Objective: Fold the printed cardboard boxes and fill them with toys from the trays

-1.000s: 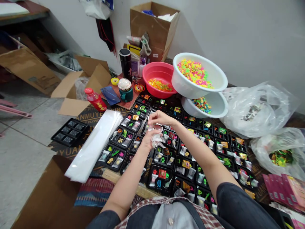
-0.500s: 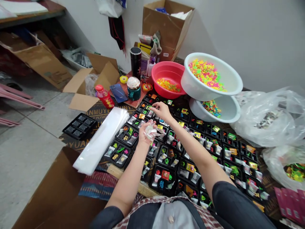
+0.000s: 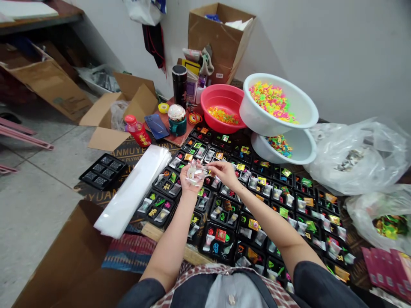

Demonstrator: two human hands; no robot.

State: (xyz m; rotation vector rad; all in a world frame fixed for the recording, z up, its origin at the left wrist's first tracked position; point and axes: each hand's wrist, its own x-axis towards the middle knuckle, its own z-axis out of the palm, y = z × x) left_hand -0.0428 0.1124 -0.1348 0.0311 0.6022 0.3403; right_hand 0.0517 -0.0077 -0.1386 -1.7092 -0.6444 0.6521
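Note:
My left hand is closed round a bunch of small clear plastic bags, held above the black compartment trays. My right hand is beside it, its fingers pinched on the edge of one of those bags. The trays cover the table and hold small neon plastic shapes and little filled bags in each compartment.
A red basin and two stacked white basins of neon pieces stand at the back. A stack of clear sheets lies left, an empty black tray beyond it. Large plastic bags sit right. Cardboard boxes, a bottle, a phone.
My right hand reached out to the far trays, then came back to the bunch of bags in my left hand. The left hand rose slightly and the camera shifted.

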